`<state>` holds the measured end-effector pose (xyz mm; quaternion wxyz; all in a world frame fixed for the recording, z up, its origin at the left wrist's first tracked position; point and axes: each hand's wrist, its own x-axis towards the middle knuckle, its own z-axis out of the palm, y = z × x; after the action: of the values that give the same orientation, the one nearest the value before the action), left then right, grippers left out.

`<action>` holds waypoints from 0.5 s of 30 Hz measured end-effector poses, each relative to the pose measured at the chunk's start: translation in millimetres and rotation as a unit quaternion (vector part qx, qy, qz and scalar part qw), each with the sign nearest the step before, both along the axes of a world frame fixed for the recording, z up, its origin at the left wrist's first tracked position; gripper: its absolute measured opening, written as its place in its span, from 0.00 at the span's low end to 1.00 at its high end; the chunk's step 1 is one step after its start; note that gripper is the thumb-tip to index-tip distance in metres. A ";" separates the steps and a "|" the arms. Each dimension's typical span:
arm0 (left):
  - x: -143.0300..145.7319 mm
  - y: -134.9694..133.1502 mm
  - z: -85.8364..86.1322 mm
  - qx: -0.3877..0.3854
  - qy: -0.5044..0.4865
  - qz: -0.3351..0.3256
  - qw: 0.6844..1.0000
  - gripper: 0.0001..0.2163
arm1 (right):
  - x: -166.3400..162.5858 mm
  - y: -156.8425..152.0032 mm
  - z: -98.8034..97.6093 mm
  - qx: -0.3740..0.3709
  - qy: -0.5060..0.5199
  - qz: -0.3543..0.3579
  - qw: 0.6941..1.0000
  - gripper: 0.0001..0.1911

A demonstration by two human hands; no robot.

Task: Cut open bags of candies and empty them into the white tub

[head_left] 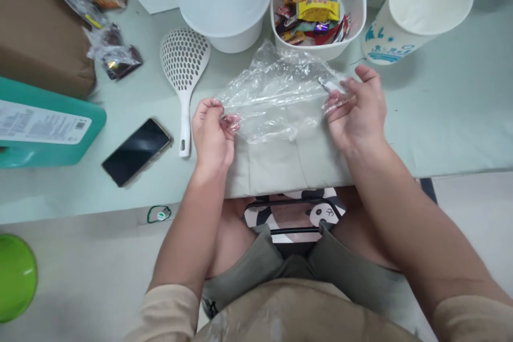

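Note:
A clear, crinkled plastic bag [280,96] is stretched between my two hands, just above the table. My left hand [214,131] pinches its left edge between thumb and fingers. At the other end, my right hand [358,109] grips the bag with curled fingers, the plastic wrapped over some fingertips. Beyond the bag stand a round white tub [226,0] and a square white container [319,51] with wrapped sweets [316,10] inside. To the left of my left hand lies a white slotted skimmer [185,64].
A dark phone [137,152] lies at the left, near a teal jug [86,123] and a brown bag [36,37]. Packaged snacks [116,59] are at the back left. Large paper cups [417,16] stand back right. A green bin [16,278] is on the floor.

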<state>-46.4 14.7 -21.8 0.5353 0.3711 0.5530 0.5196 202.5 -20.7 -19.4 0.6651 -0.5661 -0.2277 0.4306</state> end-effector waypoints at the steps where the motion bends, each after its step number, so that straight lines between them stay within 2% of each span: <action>1: 1.6 -0.6 -2.4 -0.008 -0.020 -0.004 1.000 0.07 | -2.8 -1.1 2.9 -0.005 0.027 0.009 1.000 0.15; 5: 16.9 -6.3 -8.2 -0.029 -0.115 -0.016 0.993 0.12 | -21.3 -16.1 14.0 -0.021 0.152 0.072 0.985 0.21; 7: 26.1 -10.6 -7.0 -0.042 -0.133 -0.035 0.990 0.12 | -30.9 -21.7 15.6 -0.028 0.173 0.109 0.978 0.24; 10: 32.1 -14.4 -3.4 -0.047 -0.117 -0.070 0.990 0.11 | -40.3 -20.4 13.1 -0.044 0.154 0.153 0.975 0.26; 15: 15.4 -1.8 -8.5 0.021 -0.012 -0.071 0.997 0.10 | -40.0 -12.1 8.9 -0.064 0.139 0.114 0.982 0.29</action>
<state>-31.0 12.9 -30.3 0.5695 0.4143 0.5079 0.4960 162.5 -32.9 -10.4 0.5987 -0.5129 -0.1683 0.5918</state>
